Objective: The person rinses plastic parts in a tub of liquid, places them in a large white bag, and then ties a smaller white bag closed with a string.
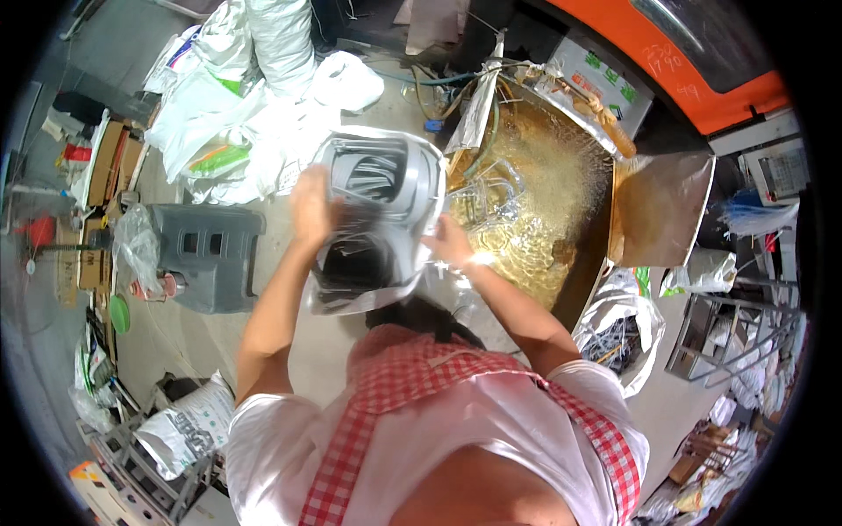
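Grey plastic stool (206, 254) standing on the floor at left, then left hand (313, 210) and right hand (449, 242) each grasping an edge of a clear plastic bag of grey moulded parts (377, 219), with a water-filled tank (535, 202) just right of it.

**A crowded small workshop floor**

You stand in a cluttered workshop with a bare concrete floor (289, 263). A wide vat of yellowish liquid (535, 202) sits before you beside an orange machine (702, 70). White sacks (263, 53) pile up behind a grey plastic stool (206, 254), cardboard boxes (105, 167) line the left edge, and metal racks (737, 342) stand right.
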{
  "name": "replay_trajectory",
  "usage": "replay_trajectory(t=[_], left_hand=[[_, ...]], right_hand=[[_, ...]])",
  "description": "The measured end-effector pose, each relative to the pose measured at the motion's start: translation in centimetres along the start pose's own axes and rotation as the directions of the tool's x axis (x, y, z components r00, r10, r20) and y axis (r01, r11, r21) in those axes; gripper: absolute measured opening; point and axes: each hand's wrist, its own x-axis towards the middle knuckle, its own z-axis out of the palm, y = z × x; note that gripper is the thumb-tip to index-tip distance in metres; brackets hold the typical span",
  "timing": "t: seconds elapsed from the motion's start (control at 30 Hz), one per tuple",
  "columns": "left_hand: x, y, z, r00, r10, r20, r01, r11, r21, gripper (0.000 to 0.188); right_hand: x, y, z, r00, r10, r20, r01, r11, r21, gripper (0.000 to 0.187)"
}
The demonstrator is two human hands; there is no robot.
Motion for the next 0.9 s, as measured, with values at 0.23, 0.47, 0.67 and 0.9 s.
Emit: replay_trajectory(t=[0.23, 0.47, 0.67, 0.9], left_hand=[[-5.0, -12.1, 5.7, 0.904, -0.352, 0.241, 0.361, 0.933, 0.009, 0.034], [-1.3, -11.8, 6.0, 0.604, -0.715, 0.353, 0.796, 0.517, -0.315, 0.049], [0.6, -12.9, 2.8, 0.736, -0.524, 0.429, 0.677, 0.561, -0.477, 0.050], [-4.4, -18.9, 5.1, 0.846, -0.153, 0.510, 0.420, 0.781, -0.463, 0.043]], right_hand=[[1.0, 1.0, 4.3, 0.863, 0.504, 0.021, -0.375, 0.613, 0.695, 0.021], [3.1, 1.7, 7.9, 0.804, 0.536, -0.256, -0.291, 0.731, 0.617, 0.052], [2.7, -9.8, 4.6, 0.865, 0.428, -0.261, -0.417, 0.903, 0.100, 0.036], [0.6, -7.5, 7.0, 0.941, 0.093, -0.326, -0.160, 0.970, -0.185, 0.033]])
